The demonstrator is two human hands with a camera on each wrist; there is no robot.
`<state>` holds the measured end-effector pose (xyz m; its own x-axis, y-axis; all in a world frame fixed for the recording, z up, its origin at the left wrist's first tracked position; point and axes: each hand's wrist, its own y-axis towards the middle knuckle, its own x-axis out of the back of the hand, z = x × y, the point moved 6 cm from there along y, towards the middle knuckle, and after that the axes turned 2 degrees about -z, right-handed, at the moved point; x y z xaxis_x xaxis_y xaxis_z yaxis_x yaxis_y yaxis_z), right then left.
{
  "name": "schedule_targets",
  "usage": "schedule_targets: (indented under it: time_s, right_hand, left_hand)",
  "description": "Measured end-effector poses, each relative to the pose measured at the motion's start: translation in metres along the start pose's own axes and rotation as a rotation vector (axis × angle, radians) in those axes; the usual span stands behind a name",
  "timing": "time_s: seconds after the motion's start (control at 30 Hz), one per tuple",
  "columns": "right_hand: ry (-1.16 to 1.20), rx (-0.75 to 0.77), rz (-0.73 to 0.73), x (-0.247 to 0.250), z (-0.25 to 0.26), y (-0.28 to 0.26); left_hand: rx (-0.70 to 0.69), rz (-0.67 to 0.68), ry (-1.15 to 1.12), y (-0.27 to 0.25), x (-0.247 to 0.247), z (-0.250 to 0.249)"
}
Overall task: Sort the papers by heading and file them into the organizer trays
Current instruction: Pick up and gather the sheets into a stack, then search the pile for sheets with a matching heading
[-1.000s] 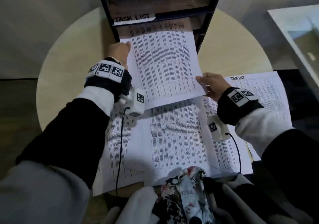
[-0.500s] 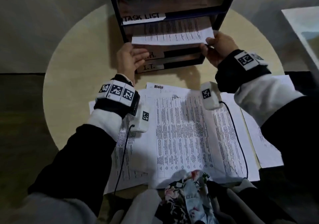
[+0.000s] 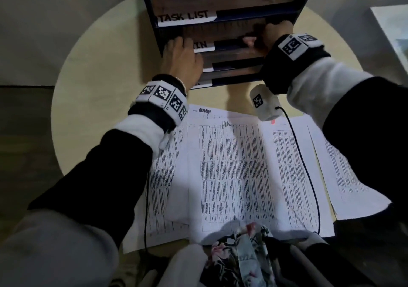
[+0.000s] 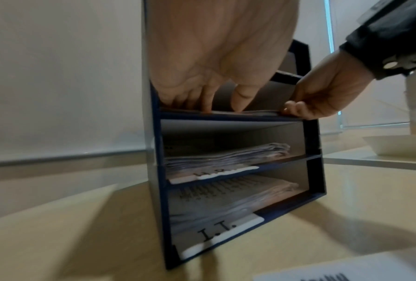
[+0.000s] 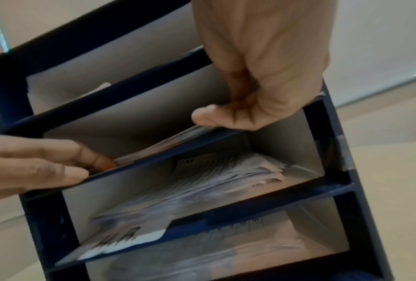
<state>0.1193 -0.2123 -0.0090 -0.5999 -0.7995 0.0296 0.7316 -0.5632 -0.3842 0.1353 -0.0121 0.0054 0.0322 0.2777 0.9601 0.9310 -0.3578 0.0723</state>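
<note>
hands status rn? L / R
Left hand: open, straight fingers pressing the papers into the second tray.
Right hand: fingers curled on the papers at that tray's right edge.

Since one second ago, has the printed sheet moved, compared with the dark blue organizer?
Yes. It has gone fully into the dark blue organizer, into the tray under the TASK LIST label, where both hands now press.

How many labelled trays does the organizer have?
4, stacked: TASK LIST tray on top; ADMIN tray next, its label partly behind the left hand; H.R. tray third; I.T. tray lowest.
</note>
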Motion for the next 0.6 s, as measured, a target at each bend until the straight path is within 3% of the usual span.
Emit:
schedule_targets:
  time_s: [0.27, 0.4, 0.6]
  right_hand:
    - [-0.21, -0.022, -0.047, -0.001, 0.003, -0.003]
    - [-0.404, 0.083, -0.008, 0.016, -0.007, -0.012]
    - [-0.705, 0.294, 0.077, 0.034, -0.049, -0.049]
  left_hand:
    - [-0.016, 0.079, 0.042, 0.003, -0.018, 0.008]
    - [-0.035, 0.094, 0.057, -0.009, -0.025, 0.007]
    - [0.039, 0.081, -0.103, -0.06, -0.049, 0.004]
